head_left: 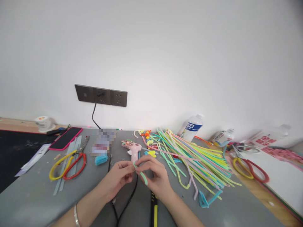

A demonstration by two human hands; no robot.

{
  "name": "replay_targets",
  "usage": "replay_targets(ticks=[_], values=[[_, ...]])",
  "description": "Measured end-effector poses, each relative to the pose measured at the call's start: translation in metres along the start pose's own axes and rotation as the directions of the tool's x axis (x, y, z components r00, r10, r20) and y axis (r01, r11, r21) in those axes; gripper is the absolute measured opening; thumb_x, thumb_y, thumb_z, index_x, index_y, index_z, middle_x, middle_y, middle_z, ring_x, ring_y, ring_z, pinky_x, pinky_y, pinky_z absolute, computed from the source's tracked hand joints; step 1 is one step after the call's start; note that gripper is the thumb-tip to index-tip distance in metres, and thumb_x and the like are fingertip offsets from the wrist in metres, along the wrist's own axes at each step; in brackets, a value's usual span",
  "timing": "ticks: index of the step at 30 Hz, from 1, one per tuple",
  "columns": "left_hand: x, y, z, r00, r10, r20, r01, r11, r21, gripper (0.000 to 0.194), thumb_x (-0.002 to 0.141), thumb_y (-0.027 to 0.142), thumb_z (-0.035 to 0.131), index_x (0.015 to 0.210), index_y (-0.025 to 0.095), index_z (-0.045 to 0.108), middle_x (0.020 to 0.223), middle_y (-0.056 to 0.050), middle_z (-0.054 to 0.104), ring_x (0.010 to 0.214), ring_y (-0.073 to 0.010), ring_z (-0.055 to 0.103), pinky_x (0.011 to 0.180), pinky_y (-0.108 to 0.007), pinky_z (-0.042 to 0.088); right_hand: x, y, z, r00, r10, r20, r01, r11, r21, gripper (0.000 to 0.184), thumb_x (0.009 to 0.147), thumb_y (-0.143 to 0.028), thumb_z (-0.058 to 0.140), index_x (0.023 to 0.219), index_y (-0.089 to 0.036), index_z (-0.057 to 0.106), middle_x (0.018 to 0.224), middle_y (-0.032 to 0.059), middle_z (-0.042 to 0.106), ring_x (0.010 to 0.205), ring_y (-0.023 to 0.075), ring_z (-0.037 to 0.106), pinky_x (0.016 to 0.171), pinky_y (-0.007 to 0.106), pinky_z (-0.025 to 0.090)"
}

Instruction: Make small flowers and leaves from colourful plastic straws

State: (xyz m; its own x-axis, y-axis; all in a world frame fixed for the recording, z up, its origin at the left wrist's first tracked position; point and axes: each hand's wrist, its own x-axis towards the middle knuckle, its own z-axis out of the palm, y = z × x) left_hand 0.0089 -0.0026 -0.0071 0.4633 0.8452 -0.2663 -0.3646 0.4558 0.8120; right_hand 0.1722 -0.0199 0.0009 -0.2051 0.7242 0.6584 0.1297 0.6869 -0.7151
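In front of me, near the middle of the table, both hands pinch a short mint-green pipe cleaner [143,178]. It is bent at the fingertips, and its free end hangs below my right fingers. My left hand [123,175] is closed, thumb and forefinger meeting at the bend. Close against it, my right hand [155,173] grips the same piece with thumb and fingers. Just beyond the fingertips lies a pink glue gun [135,149], its lower part hidden by my hands. A small yellow piece [151,153] lies behind my right hand.
Many pastel pipe cleaners [201,157] lie spread to the right, beside a white bottle [191,127]. Yellow-and-red-handled pliers [72,162] and a pink-edged phone [66,138] are at left. Scissors [251,168] lie far right. A black cord [129,198] and a yellow-black handle [153,208] run below my hands.
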Motion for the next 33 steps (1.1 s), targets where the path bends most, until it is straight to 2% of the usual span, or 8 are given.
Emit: replay_targets(ticks=[4,7,11,16,19,22,29,33], values=[[0.0,0.002,0.002,1.0,-0.006,-0.005,0.006,0.999,-0.036,0.036,0.054,0.04,0.09,0.059,0.011,0.069,0.05,0.004,0.05,0.047,-0.0041,0.04,0.047,-0.016,0.033,0.001,0.0,-0.001,0.998,-0.06,-0.012,0.059,0.997,-0.053,0.02,0.081,-0.003,0.063,0.085,-0.022,0.066,0.091,0.0057,0.07,0.086,0.0174,0.067,0.083,0.032,0.052],[0.0,0.003,0.003,1.0,-0.019,0.0,0.019,0.999,-0.029,0.037,0.053,0.041,0.09,0.06,0.011,0.07,0.048,0.004,0.051,0.045,-0.0036,0.042,0.046,-0.015,0.034,0.001,-0.001,-0.001,0.998,-0.049,-0.03,0.046,0.996,-0.075,0.02,0.081,-0.002,0.061,0.085,-0.022,0.063,0.091,0.0059,0.07,0.085,0.0171,0.068,0.08,0.03,0.052],[0.0,0.003,0.001,0.999,-0.042,-0.004,0.042,0.999,-0.015,0.036,0.054,0.041,0.09,0.064,0.011,0.073,0.054,0.001,0.059,0.051,-0.0065,0.053,0.048,-0.014,0.04,0.001,-0.002,-0.002,0.998,-0.042,-0.041,0.038,0.995,-0.094,0.018,0.081,-0.004,0.059,0.083,-0.022,0.059,0.09,0.0057,0.069,0.083,0.0165,0.067,0.076,0.029,0.052],[0.0,0.002,0.001,0.999,-0.046,0.008,0.046,0.997,-0.057,0.036,0.055,0.042,0.09,0.065,0.011,0.074,0.056,-0.001,0.063,0.054,-0.0079,0.058,0.05,-0.015,0.044,0.001,-0.001,-0.003,0.998,-0.066,-0.014,0.063,0.985,-0.158,0.018,0.08,-0.004,0.059,0.081,-0.022,0.057,0.089,0.0044,0.07,0.085,0.0169,0.068,0.095,0.039,0.046],[0.0,0.001,0.004,0.998,-0.059,-0.016,0.057,0.993,-0.101,0.035,0.053,0.04,0.091,0.066,0.011,0.074,0.056,-0.001,0.065,0.053,-0.0075,0.058,0.052,-0.015,0.047,0.001,0.001,-0.003,0.997,-0.072,0.013,0.073,0.978,-0.195,0.018,0.08,-0.004,0.058,0.082,-0.022,0.057,0.092,0.0048,0.07,0.089,0.0176,0.068,0.101,0.043,0.041],[-0.001,0.0,0.006,0.998,-0.044,-0.05,0.037,0.992,-0.123,0.036,0.051,0.039,0.092,0.065,0.012,0.074,0.057,-0.001,0.066,0.054,-0.0077,0.058,0.053,-0.015,0.048,0.001,0.001,-0.004,0.995,-0.095,0.033,0.1,0.967,-0.236,0.017,0.081,-0.004,0.059,0.081,-0.022,0.057,0.097,0.0061,0.069,0.092,0.0181,0.067,0.098,0.042,0.042],[-0.003,-0.005,0.006,0.995,-0.012,-0.096,-0.005,0.984,-0.18,0.034,0.053,0.036,0.092,0.067,0.012,0.073,0.059,0.002,0.062,0.054,-0.0052,0.053,0.052,-0.014,0.043,0.003,0.004,-0.003,0.983,-0.179,0.038,0.182,0.933,-0.312,0.015,0.084,-0.009,0.064,0.081,-0.022,0.059,0.097,0.006,0.069,0.088,0.0189,0.064,0.081,0.037,0.046],[-0.002,-0.008,0.006,0.993,-0.037,-0.114,0.014,0.98,-0.2,0.035,0.052,0.035,0.092,0.064,0.012,0.069,0.058,0.003,0.057,0.051,-0.0037,0.047,0.048,-0.013,0.039,0.003,0.005,-0.004,0.99,-0.143,0.01,0.139,0.942,-0.305,0.015,0.084,-0.009,0.063,0.081,-0.023,0.06,0.092,0.0047,0.07,0.084,0.0186,0.065,0.077,0.036,0.047]])
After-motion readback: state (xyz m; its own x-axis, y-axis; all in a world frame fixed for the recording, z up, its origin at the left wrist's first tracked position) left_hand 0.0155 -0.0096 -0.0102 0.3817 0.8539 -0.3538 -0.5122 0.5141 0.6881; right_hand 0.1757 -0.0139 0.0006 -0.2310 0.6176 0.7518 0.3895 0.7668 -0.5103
